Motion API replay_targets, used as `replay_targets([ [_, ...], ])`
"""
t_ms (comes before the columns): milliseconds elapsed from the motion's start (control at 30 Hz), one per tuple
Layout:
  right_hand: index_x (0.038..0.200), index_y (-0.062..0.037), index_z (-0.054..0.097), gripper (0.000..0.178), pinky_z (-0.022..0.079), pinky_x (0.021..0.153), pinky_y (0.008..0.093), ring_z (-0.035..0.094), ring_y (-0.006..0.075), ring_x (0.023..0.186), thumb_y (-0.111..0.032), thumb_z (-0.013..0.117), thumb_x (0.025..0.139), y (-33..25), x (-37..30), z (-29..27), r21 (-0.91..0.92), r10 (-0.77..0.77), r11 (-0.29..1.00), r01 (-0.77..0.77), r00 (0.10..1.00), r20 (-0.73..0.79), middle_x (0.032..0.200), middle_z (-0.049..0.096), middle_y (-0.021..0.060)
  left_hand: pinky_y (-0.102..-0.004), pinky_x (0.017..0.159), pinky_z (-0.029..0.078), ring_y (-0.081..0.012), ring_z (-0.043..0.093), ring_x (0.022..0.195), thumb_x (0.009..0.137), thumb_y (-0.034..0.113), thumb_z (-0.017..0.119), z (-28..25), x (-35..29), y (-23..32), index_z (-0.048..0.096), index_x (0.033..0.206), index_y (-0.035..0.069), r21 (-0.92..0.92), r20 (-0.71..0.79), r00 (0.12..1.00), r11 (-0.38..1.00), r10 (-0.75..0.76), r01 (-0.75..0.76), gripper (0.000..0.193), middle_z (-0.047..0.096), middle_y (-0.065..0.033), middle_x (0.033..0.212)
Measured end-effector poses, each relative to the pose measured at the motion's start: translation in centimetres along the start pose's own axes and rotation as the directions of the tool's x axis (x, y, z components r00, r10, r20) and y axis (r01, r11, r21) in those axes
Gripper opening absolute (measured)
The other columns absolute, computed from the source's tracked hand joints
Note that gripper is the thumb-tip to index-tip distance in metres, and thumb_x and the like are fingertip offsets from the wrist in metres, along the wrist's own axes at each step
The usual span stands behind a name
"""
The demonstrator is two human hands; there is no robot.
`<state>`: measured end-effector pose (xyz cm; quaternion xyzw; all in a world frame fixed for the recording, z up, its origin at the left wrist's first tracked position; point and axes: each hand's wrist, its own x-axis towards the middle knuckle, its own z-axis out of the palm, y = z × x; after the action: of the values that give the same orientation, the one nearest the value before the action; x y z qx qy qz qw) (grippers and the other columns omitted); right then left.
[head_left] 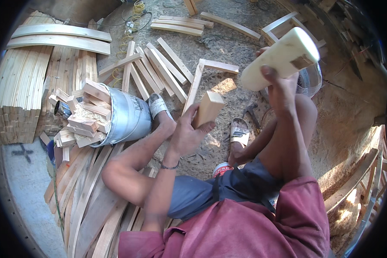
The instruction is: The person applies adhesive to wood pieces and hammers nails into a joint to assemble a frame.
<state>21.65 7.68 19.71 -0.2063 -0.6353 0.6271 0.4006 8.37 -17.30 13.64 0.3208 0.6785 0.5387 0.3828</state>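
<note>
My left hand [187,134] grips a short block of pale wood [210,108], its square end tilted upward. In my right hand [281,86] is a large off-white plastic bottle [268,60] with a brownish label patch. It is held up at a slant, its flat round end toward the upper right; the fingers behind it are mostly hidden. The block and the bottle are apart. Beyond the block, two wooden strips joined in an L [198,79] lie on the ground. A hammer [252,115] rests beside my right sandal.
At my left, a metal bucket [131,116] overflows with wood offcuts. Behind it rise stacks of planks [21,86]. Loose strips [165,69] lie ahead, and a wooden frame [284,23] at the far right. A clear container [314,81] stands behind my right hand.
</note>
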Motion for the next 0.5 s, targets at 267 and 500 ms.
replay_targets([
  [267, 0.124, 0.0054, 0.055, 0.065, 0.056, 0.089, 0.0434, 0.067, 0.0275, 0.098, -0.047, 0.073, 0.088, 0.5, -2.1, 3.2, 0.477, 0.214, 0.853, -0.210, 0.976, 0.047, 0.107, 0.064, 0.0186, -0.0398, 0.103, 0.050, -0.0307, 0.060, 0.125, 0.077, 0.014, 0.089, 1.6, -0.5, -2.4, 0.056, 0.138, 0.009, 0.194, 0.021, 0.980, 0.961, 0.197, -0.197, 0.070, 0.061, -0.0124, 0.135],
  [500, 0.121, 0.0028, 0.054, 0.057, 0.059, 0.080, 0.0396, 0.069, 0.0238, 0.089, -0.039, 0.075, 0.089, 0.4, -2.5, 3.8, 0.452, 0.286, 0.856, -0.252, 0.958, -0.007, 0.098, 0.065, 0.0158, -0.0403, 0.105, 0.049, -0.0300, 0.058, 0.128, 0.076, 0.013, 0.089, 2.4, -0.4, -2.5, 0.059, 0.136, 0.008, 0.090, 0.043, 0.980, 0.977, 0.192, -0.195, 0.067, 0.059, -0.0128, 0.138],
])
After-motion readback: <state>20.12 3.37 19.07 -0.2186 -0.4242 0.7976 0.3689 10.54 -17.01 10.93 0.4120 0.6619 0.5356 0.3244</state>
